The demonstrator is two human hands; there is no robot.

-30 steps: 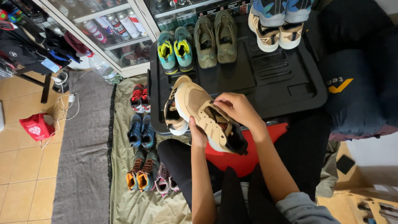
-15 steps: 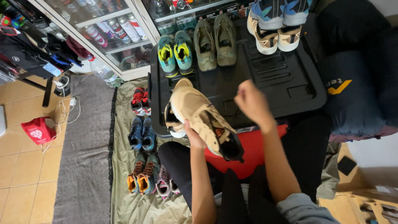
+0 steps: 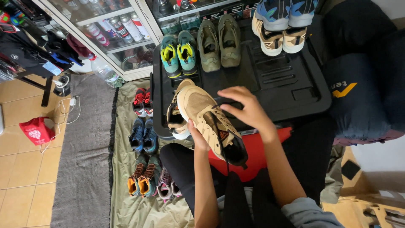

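A person seen from above holds a tan shoe point(image 3: 206, 120) with a black toe over the near edge of a large black tray point(image 3: 291, 80). The left hand point(image 3: 198, 137) grips the shoe from beneath, fingers wrapped around its sole side. The right hand point(image 3: 247, 107) hovers just above the shoe's laces, fingers loosely curled and spread, pinching nothing that can be seen; whether the fingertips touch the laces cannot be told. A second tan shoe point(image 3: 175, 120) lies on the tray just left of the held one.

At the tray's far edge stand three pairs: teal shoes point(image 3: 179, 55) with yellow lining at the left, olive shoes point(image 3: 219, 42) in the middle, cream shoes point(image 3: 278, 38) at the right. Left of the tray, on a green cloth point(image 3: 126, 169), more pairs lie in a column: red shoes point(image 3: 142, 102), blue shoes point(image 3: 143, 135) and orange-trimmed shoes point(image 3: 143, 179). Beyond the tray stands a glass cabinet point(image 3: 105, 29).
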